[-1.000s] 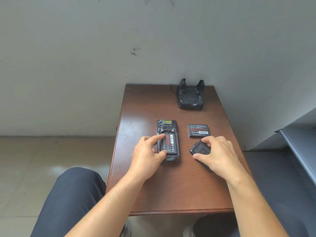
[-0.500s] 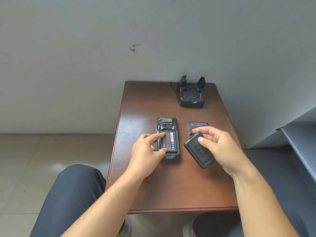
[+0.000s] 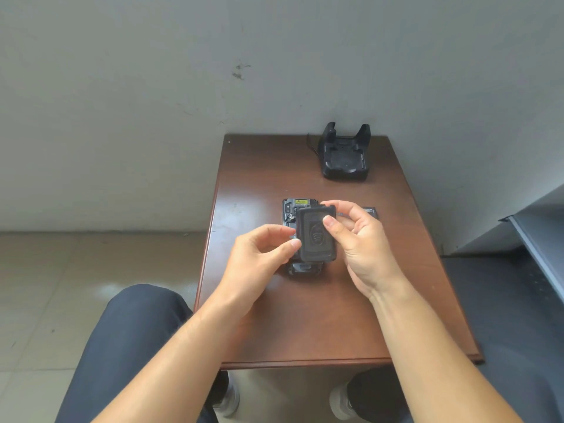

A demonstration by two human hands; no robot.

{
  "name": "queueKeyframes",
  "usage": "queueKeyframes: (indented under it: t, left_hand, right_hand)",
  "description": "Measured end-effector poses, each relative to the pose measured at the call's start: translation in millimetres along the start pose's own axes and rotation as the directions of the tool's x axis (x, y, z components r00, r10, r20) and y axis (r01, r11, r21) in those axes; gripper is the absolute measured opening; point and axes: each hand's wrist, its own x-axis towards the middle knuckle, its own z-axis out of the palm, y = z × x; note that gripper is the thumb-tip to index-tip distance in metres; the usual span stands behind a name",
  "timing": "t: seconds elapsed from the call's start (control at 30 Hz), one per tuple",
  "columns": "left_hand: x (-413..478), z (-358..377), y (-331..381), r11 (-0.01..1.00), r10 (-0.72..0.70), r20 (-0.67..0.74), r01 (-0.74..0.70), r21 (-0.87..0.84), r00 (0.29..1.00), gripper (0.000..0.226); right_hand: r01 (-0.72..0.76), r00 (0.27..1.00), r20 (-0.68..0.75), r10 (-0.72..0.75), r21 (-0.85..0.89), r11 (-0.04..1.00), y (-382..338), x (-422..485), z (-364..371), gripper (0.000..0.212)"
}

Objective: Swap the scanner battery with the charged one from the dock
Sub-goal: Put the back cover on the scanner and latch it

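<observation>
A small rectangular dark-brown wooden table stands against a plain grey wall, over a beige tiled floor. A grey shelf unit stands at the right.

Item count: one black plastic charging dock, one black handheld scanner, one black rectangular plastic battery cover, one loose flat black battery.

The dock sits at the far right of the table; its cradle holds nothing. The scanner lies back-up at the table centre, mostly hidden behind the cover. The loose battery lies flat just right of the scanner, partly hidden by the right hand.

The right grip pinches the battery cover, thumb on its outer face, above the scanner. The left hand pinches the cover's left edge between thumb and forefinger.
</observation>
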Motion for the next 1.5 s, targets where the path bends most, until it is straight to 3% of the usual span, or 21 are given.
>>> queueKeyframes:
  t: [0.2, 0.37, 0.43, 0.53, 0.67, 1.0, 1.23, 1.5]
  left_hand:
    - [4, 5, 4, 1.0, 0.018, -0.041, -0.017, 0.02, 0.999, 0.015]
    - [14, -6, 8, 1.0, -0.006, -0.068, 0.007, 0.019, 0.998, 0.013]
    - [19, -9, 12, 0.999, -0.015, -0.067, 0.018, 0.038, 0.998, 0.011]
    - [21, -9, 14, 0.998, -0.029, -0.041, 0.032, 0.057, 0.999, 0.013]
    - [22, -6, 10, 0.974, 0.07, -0.074, -0.052, 0.22, 0.995, 0.016]
    - [9, 0, 0, 0.975, 0.03, -0.111, -0.005, 0.221, 0.993, 0.013]
    - [5, -2, -3, 0.965, 0.086, -0.113, -0.055, 0.257, 0.99, 0.025]
    - [7, -3, -6, 0.949, 0.036, -0.148, 0.013, 0.316, 0.988, 0.011]
  right_hand:
    - [0.028, 0.999, 0.019, -0.027, -0.046, 0.999, 2, -2, 5, 0.024]
    - [0.107, 0.994, 0.055, -0.093, -0.456, 0.884, 4, 1, -10, 0.039]
    - [0.077, 0.997, 0.036, -0.068, -0.525, 0.848, 7, -1, -13, 0.038]
    - [0.046, 0.998, -0.007, -0.058, -0.528, 0.848, 9, -3, -13, 0.038]
    - [0.026, 0.996, -0.054, -0.064, -0.53, 0.847, 9, -5, -11, 0.035]
    - [0.022, 0.996, -0.042, -0.081, -0.75, 0.661, 8, -14, -18, 0.025]
    - [-0.033, 0.998, -0.061, -0.019, -0.751, 0.66, 7, -18, -15, 0.019]
    - [-0.048, 0.998, -0.062, 0.001, -0.769, 0.638, 9, -18, -13, 0.019]
